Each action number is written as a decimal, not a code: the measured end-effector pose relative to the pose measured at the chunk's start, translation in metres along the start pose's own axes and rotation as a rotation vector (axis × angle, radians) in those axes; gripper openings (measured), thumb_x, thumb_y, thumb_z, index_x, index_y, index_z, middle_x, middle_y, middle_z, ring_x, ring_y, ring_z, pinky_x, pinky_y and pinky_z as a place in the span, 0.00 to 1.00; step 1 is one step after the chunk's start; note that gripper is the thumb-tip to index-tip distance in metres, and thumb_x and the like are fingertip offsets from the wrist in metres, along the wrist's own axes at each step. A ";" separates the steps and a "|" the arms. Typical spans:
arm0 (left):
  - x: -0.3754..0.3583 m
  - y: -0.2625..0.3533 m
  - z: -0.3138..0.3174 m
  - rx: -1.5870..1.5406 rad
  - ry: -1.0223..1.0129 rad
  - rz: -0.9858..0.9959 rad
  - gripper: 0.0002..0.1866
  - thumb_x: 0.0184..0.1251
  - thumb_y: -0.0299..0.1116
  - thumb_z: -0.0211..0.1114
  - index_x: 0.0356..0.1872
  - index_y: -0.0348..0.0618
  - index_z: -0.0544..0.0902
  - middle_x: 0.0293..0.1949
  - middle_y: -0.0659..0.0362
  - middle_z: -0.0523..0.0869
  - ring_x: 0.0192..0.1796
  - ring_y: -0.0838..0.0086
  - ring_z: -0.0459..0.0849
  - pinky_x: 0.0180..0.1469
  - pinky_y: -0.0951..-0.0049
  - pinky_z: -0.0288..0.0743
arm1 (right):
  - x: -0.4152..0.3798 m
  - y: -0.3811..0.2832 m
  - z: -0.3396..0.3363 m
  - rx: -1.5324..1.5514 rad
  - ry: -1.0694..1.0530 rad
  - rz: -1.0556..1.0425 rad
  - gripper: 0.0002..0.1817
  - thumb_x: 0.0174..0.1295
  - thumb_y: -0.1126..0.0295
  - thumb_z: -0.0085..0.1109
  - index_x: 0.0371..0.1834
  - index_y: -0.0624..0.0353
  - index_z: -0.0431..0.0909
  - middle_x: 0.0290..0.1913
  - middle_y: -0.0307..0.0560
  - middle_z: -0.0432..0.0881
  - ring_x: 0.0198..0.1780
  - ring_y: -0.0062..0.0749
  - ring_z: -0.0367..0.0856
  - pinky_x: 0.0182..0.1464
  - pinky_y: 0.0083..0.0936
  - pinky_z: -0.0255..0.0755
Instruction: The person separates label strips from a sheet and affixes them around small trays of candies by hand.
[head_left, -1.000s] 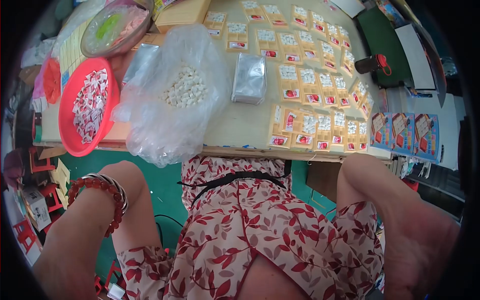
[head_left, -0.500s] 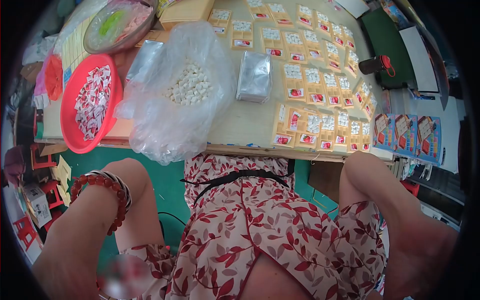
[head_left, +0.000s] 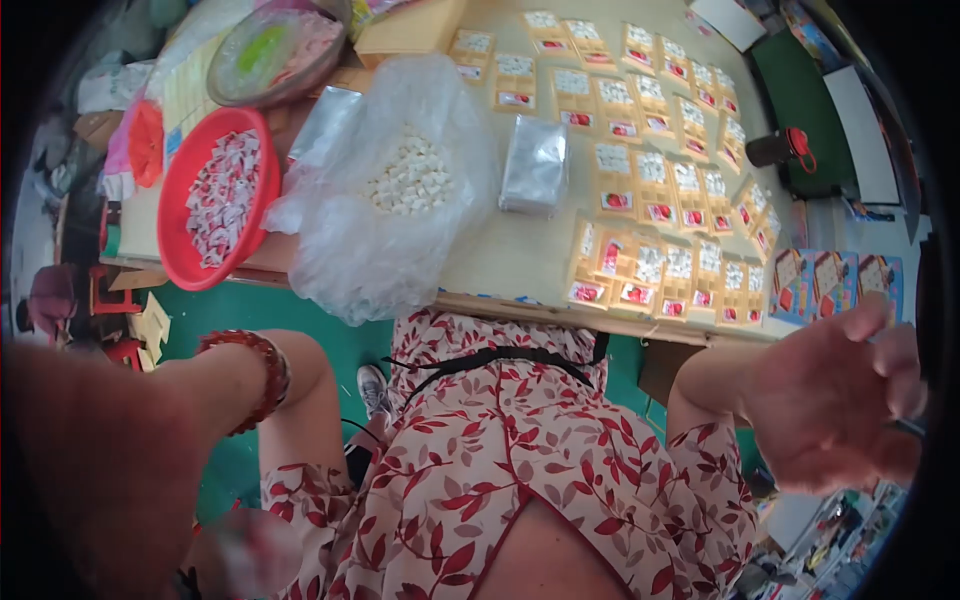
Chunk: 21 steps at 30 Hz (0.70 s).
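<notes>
1. Because my left hand is blurred and cut by the frame's edge at lower left, I cannot tell whether it is clenched or released; it seems raised close to me, nearest the red basin.
2. That basin, at upper left, corrals the small wrapped sachets in one loose heap, its high rim apparently there to stop them scattering.
3. Beside it, the clear plastic bag lies spread over the table's front edge, the white cubes gathered in its middle, probably so they stay together, clean and within my reach.
4. Just right of the bag, the silvery packets are squared into a stack, which keeps them from sliding.
5. Across the upper right, the pale trays lie in rows, cubes in one part and a red-pictured sachet in another, face up, I judge so each can be checked at a glance.
6. At right, my right hand is released, fingers loosely bent, gripping nothing I can see, held near the blue printed cards, apart from the trays.
</notes>
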<state>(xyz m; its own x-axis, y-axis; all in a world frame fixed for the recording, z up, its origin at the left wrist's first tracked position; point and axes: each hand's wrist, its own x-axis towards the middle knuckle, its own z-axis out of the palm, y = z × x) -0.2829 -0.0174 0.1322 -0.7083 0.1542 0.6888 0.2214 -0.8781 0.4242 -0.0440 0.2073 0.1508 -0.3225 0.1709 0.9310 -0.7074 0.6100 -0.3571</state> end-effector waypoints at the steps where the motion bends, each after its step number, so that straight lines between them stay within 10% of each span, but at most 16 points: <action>1: 0.003 0.002 0.002 0.010 -0.011 0.014 0.25 0.68 0.46 0.43 0.53 0.32 0.71 0.51 0.41 0.76 0.50 0.46 0.77 0.53 0.49 0.71 | -0.003 0.005 0.000 -0.035 -0.021 0.030 0.21 0.58 0.59 0.49 0.56 0.45 0.72 0.51 0.46 0.71 0.45 0.39 0.70 0.48 0.40 0.62; 3: 0.008 0.002 0.007 0.022 -0.027 0.050 0.25 0.68 0.46 0.43 0.53 0.32 0.71 0.50 0.41 0.76 0.50 0.46 0.77 0.53 0.49 0.71 | -0.015 0.029 0.010 -0.316 0.061 -0.064 0.18 0.59 0.64 0.49 0.51 0.60 0.68 0.41 0.53 0.74 0.35 0.37 0.73 0.33 0.31 0.70; 6: 0.000 -0.007 -0.007 0.288 -0.036 0.076 0.25 0.71 0.42 0.37 0.55 0.30 0.69 0.47 0.43 0.79 0.47 0.50 0.79 0.50 0.59 0.73 | -0.035 0.047 0.025 -0.339 0.107 0.310 0.13 0.56 0.80 0.45 0.45 0.68 0.72 0.38 0.54 0.75 0.36 0.36 0.74 0.38 0.27 0.70; 10: -0.048 -0.046 -0.041 0.741 -0.070 -0.566 0.18 0.73 0.34 0.41 0.50 0.31 0.75 0.42 0.50 0.83 0.44 0.67 0.81 0.48 0.72 0.73 | -0.078 0.076 0.031 -0.050 0.119 0.912 0.11 0.62 0.80 0.51 0.47 0.64 0.75 0.36 0.41 0.77 0.38 0.22 0.74 0.41 0.18 0.68; 21: -0.093 -0.086 -0.039 0.554 -0.112 -0.938 0.14 0.71 0.34 0.50 0.49 0.36 0.77 0.42 0.56 0.84 0.44 0.76 0.81 0.49 0.77 0.72 | -0.094 0.079 0.028 0.062 0.140 0.965 0.10 0.64 0.75 0.52 0.47 0.64 0.76 0.34 0.39 0.77 0.37 0.20 0.73 0.42 0.18 0.67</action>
<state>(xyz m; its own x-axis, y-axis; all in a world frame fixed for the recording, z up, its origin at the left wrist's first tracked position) -0.2621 0.0262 0.0088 -0.6938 0.7202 -0.0085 -0.0835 -0.0686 0.9941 -0.0868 0.2173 0.0328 -0.7056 0.6682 0.2360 -0.2117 0.1190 -0.9701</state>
